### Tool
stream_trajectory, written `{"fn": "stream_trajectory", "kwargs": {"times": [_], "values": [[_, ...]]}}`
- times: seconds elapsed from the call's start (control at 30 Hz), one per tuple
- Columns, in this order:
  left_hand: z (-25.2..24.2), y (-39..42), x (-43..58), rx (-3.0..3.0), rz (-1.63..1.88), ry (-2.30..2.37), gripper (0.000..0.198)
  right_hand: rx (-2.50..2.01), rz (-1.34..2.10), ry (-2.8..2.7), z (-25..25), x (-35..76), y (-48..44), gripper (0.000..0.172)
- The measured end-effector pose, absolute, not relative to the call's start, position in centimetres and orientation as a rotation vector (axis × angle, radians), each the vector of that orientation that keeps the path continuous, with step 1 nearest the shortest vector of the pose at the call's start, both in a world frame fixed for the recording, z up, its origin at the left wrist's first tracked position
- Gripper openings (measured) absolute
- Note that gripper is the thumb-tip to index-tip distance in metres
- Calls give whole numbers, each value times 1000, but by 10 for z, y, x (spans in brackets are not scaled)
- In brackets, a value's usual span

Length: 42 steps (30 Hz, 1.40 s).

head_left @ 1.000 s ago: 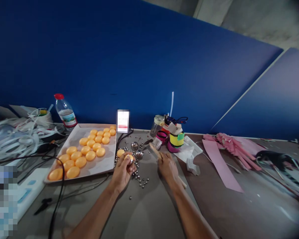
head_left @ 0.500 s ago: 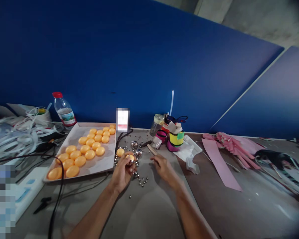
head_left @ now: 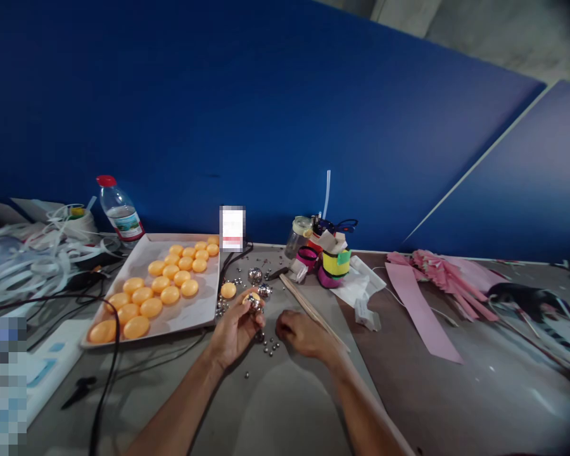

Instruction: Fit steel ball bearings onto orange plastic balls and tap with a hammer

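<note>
My left hand (head_left: 235,332) is closed around an orange ball (head_left: 255,301) partly covered with shiny silver beads. My right hand (head_left: 301,332) is just to the right, its fingers curled downward. Whatever its fingertips pinch, if anything, is hidden. Loose silver beads (head_left: 270,347) lie on the table between and below the hands. Beyond the left hand are a bare orange ball (head_left: 228,291) and two silver-covered balls, one of them at the back (head_left: 255,274). Long thin wooden sticks (head_left: 308,304) lie diagonally beside and behind the right hand.
On the left, a white tray (head_left: 199,310) holds rows of orange balls. A red-capped bottle (head_left: 121,212) stands behind it, and a black cable (head_left: 117,354) loops in front. At the right are a lidded jar (head_left: 298,237), a yellow-and-purple container (head_left: 334,267) and pink strips (head_left: 422,316).
My right hand has moved left and slightly toward me, away from the far end of the wooden sticks, closer to the left hand. The beaded ball has turned and shifted slightly right.
</note>
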<state>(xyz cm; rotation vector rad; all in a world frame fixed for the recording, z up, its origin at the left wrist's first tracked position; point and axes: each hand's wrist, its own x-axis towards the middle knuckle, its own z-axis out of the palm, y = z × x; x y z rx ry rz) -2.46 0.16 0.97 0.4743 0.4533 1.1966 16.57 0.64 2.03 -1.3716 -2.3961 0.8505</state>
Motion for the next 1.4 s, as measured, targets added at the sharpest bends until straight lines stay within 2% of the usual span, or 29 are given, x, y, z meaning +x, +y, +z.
{"fn": "stream_trajectory", "kwargs": {"times": [0.27,0.4,0.63,0.77,1.07,1.23,1.4], "values": [[8,-1,-22,524,1092,454,37,-1042,1353,-1530,14,159,10,2],[8,-1,-19,506,1113,460,39,-1021,1417,-1302,10,149,9,11],[5,0,-23,437,1097,399,30,-929,1609,-1003,13,146,9,23],[6,-1,-23,411,1053,420,23,-901,1565,-950,14,144,8,19],[2,1,-18,405,1130,489,28,-845,1476,-982,7,133,5,17],[1,1,-16,474,1160,481,20,-941,1308,-1196,5,125,1,8],[2,1,-13,523,1189,481,21,-1009,1204,-1292,5,120,-2,4]]}}
